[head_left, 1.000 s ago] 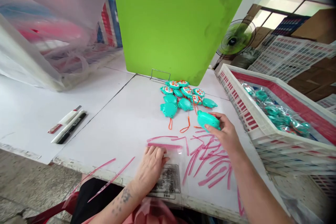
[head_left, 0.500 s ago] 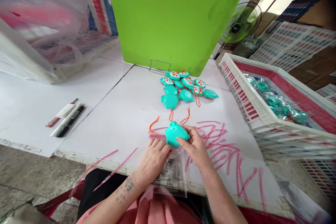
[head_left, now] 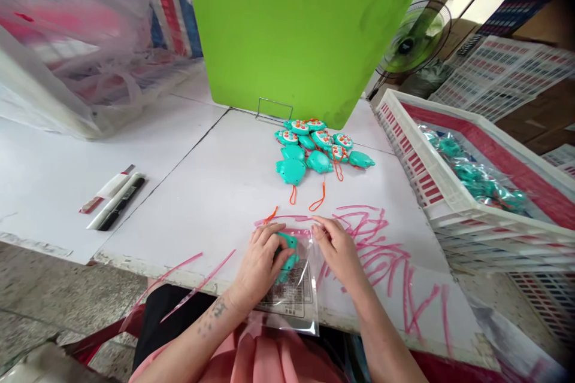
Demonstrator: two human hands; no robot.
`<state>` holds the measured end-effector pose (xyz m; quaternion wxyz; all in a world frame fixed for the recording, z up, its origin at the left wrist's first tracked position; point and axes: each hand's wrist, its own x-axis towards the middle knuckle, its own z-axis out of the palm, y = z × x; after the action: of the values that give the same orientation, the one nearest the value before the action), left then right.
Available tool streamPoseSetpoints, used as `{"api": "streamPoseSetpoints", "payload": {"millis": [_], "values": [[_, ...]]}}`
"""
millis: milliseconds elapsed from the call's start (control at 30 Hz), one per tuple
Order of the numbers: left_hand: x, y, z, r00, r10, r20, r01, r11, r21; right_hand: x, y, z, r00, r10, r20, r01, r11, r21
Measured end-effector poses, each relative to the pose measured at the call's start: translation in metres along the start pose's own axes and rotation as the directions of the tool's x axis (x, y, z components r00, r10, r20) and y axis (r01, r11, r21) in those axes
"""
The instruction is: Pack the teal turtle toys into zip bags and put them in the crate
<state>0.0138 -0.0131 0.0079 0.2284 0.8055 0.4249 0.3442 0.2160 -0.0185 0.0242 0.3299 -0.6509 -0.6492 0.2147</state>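
Observation:
My left hand (head_left: 263, 257) is closed around a teal animal-shaped plastic toy (head_left: 290, 245), with its fingers covering part of it. The toy lies at the upper part of a clear plastic bag (head_left: 309, 314) with black print, apparently inside its mouth. At the bag's upper right corner, my right hand (head_left: 336, 245) pinches the film between thumb and fingers. An orange cord (head_left: 271, 214) pokes out beyond my left fingers. Farther up the table sits a pile of similar teal toys (head_left: 291, 171), some showing white faces with coloured buttons.
A green board (head_left: 291, 30) stands at the back behind a small wire stand (head_left: 274, 111). Right of the table, a white crate (head_left: 408, 161) holds bagged teal toys (head_left: 471, 173). Markers (head_left: 121, 203) and a cutter-like tool (head_left: 105, 191) lie left. Pink strips (head_left: 381, 257) litter the right side.
The toy has passed from my right hand to my left and moved down to the bag. My right hand has let go of it and taken the bag's edge.

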Motion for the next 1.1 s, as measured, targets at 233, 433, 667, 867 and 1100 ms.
{"api": "streamPoseSetpoints", "payload": {"millis": [233,433,667,867,1100], "values": [[0.009,0.002,-0.001,0.997,-0.045,0.070,0.047,0.999,-0.025,-0.016,-0.013,0.017,0.999,-0.027,0.021,0.023,0.986,0.165],[0.015,0.017,-0.021,0.999,-0.007,0.053,0.006,1.000,0.017,-0.017,-0.018,0.017,0.987,-0.054,-0.151,0.084,0.977,0.195],[0.005,0.004,-0.023,0.913,-0.406,-0.026,0.381,0.875,-0.298,-0.029,-0.019,0.010,0.966,-0.062,-0.250,0.131,0.955,0.266],[0.011,0.004,-0.016,0.861,-0.439,0.256,0.508,0.771,-0.385,-0.027,-0.022,0.009,0.962,-0.086,-0.261,0.152,0.958,0.243],[0.006,-0.014,-0.001,0.828,-0.488,0.276,0.556,0.653,-0.515,-0.017,-0.026,0.005,0.934,-0.322,-0.156,0.318,0.947,-0.052]]}}
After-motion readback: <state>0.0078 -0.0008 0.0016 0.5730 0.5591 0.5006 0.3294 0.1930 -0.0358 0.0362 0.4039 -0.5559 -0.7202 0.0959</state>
